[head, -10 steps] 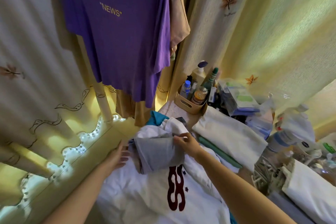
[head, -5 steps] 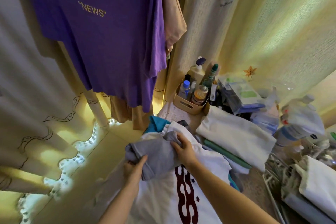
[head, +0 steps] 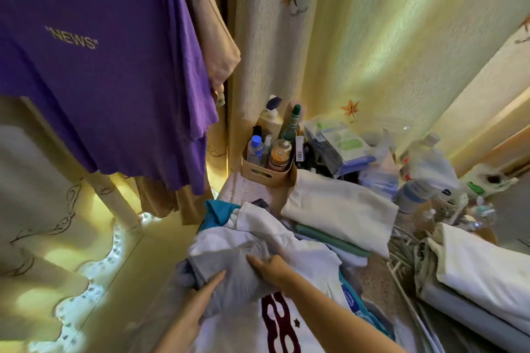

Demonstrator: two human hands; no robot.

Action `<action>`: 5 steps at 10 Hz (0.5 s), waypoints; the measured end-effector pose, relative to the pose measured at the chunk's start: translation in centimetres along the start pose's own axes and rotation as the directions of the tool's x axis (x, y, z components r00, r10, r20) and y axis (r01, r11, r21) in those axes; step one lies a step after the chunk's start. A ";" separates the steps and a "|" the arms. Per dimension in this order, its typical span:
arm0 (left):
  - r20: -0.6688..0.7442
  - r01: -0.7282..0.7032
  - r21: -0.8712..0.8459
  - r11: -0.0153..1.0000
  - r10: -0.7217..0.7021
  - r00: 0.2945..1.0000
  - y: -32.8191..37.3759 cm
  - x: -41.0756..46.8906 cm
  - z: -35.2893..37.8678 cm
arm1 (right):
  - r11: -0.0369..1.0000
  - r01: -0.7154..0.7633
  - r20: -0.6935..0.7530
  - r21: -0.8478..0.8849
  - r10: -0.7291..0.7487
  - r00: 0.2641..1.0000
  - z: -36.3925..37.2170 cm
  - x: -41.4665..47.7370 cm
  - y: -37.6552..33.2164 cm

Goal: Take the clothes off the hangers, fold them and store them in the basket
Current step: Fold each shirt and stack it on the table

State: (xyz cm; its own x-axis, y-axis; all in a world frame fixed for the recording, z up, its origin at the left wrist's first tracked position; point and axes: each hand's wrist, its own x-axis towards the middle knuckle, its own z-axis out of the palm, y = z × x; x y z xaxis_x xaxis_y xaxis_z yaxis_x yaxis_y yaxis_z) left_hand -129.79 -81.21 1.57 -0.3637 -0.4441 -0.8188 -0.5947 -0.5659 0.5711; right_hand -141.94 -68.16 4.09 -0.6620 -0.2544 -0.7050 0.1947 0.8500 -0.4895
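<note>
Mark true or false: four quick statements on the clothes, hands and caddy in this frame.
1. The purple T-shirt printed "NEWS" hangs up. True.
2. The left hand and right hand both touch the grey folded garment. True.
3. The grey garment lies on a black towel. False: it lies on a white garment with dark red print.
4. The beige plastic caddy is empty. False: it holds bottles.

The purple T-shirt (head: pixel 114 80) hanging at the far left carries the word "NEWS" in pale letters, inside quotation marks. The near white garment (head: pixel 309 261) has large dark red characters, partly covered, not readable. Labels on the bottles (head: pixel 255 149) are too small.
</note>
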 end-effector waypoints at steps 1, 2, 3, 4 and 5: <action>0.152 -0.136 -0.074 0.988 0.146 0.978 2.6 -0.4 1.3 | 0.886 0.123 0.005 0.446 -0.140 0.990 -2.4 -1.5 1.0; 0.297 -0.253 -0.123 0.960 0.279 0.913 6.5 -1.9 5.1 | 0.652 0.203 -0.116 0.730 -0.175 0.978 -6.3 -3.1 1.6; 0.484 -0.355 -0.096 0.930 0.355 0.800 10.0 -4.2 10.6 | 0.541 0.308 -0.280 0.782 -0.137 0.950 -11.7 -4.3 2.3; 0.578 -0.397 -0.113 0.911 0.385 0.720 12.3 -5.6 16.4 | 0.489 0.471 -0.487 0.735 -0.104 0.867 -16.7 -5.3 3.7; 0.653 -0.440 -0.102 0.892 0.394 0.647 13.0 -5.3 21.4 | 0.516 0.553 -0.626 0.654 -0.042 0.779 -19.9 -4.8 5.9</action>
State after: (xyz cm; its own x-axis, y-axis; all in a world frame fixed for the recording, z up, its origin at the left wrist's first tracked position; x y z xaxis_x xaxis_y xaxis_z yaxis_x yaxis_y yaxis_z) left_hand -150.92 -71.36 12.10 -0.9375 -0.0569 -0.3433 -0.2976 -0.3803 0.8757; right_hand -151.97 -52.73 14.74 -0.9767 0.0551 -0.2072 0.2073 -0.0033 -0.9783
